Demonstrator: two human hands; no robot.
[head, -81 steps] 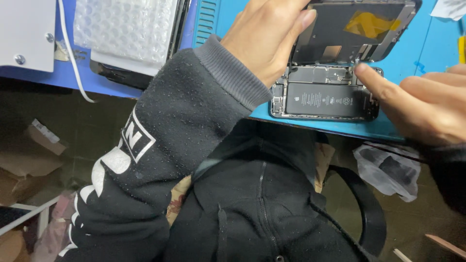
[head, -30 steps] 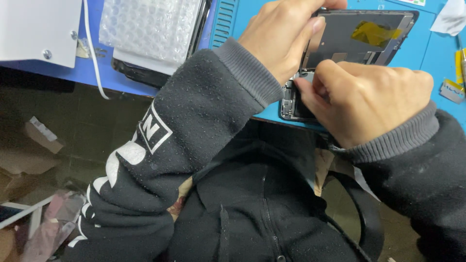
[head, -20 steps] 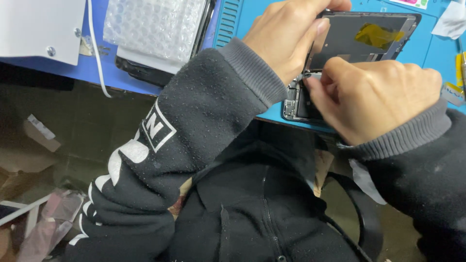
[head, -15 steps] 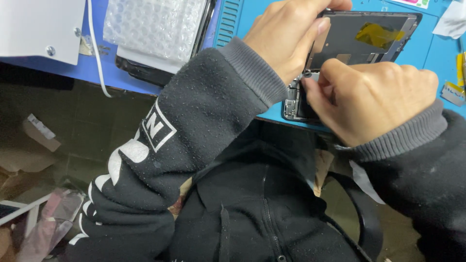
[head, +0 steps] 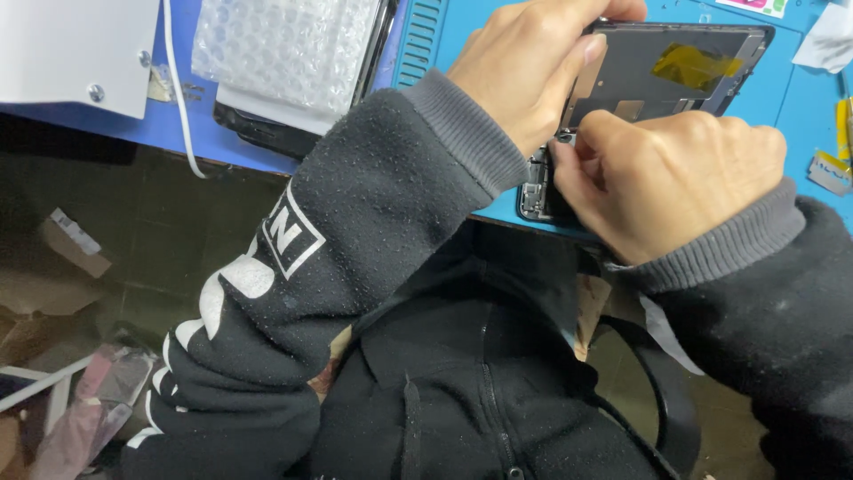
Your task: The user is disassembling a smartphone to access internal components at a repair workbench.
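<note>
**Two hands on an opened phone**

Both of your hands meet in the upper right of the frame, over a blue work mat (head: 755,102). Your left hand (head: 524,71) is closed on the lifted screen panel (head: 666,76), thumb on its near face, holding it tilted up with its dark back and a yellow patch toward you. Your right hand (head: 675,191) is curled into a loose fist just below it, thumb and forefinger pinched together at the panel's lower left corner; what they pinch is too small to make out. The phone body (head: 536,187) lies flat on the mat near its front edge, mostly hidden under your right hand, with only its left end showing. At the upper left sit a sheet of bubble wrap (head: 284,44) and a white box (head: 71,49), with a white cable (head: 178,107) hanging between them.
</note>
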